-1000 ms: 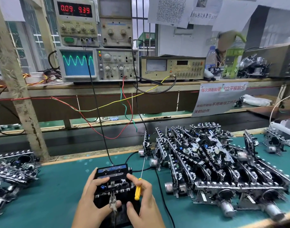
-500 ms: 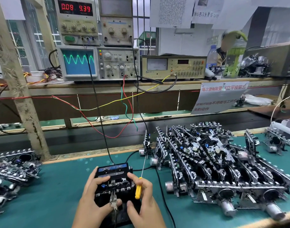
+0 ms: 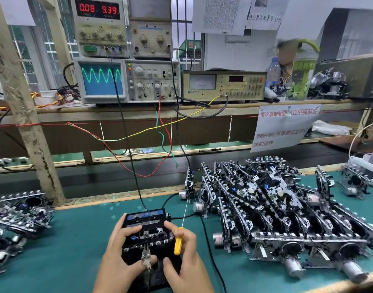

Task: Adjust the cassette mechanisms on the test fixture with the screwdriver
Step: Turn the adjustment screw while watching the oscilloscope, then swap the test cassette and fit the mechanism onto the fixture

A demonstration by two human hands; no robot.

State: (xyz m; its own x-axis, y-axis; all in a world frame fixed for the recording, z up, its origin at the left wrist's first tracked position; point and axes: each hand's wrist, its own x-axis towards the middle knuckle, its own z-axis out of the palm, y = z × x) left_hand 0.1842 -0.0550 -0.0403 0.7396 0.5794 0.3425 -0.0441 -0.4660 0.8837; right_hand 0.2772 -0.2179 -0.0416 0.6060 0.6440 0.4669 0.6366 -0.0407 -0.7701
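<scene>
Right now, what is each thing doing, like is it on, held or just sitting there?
Left hand: grips the test fixture's left side.
Right hand: holds the screwdriver, fingers on the fixture.
Screwdriver: held, shaft pointing up, not in a screw.
Test fixture: on the mat, cassette loaded, wires attached.
Oscilloscope: on, showing a green wave.
Power supply: on, reads 0.09 and 9.39.
Pile of cassette mechanisms: stacked, untouched.

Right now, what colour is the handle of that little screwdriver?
Yellow. The screwdriver handle shows best in the head view, held in the right hand.
</scene>
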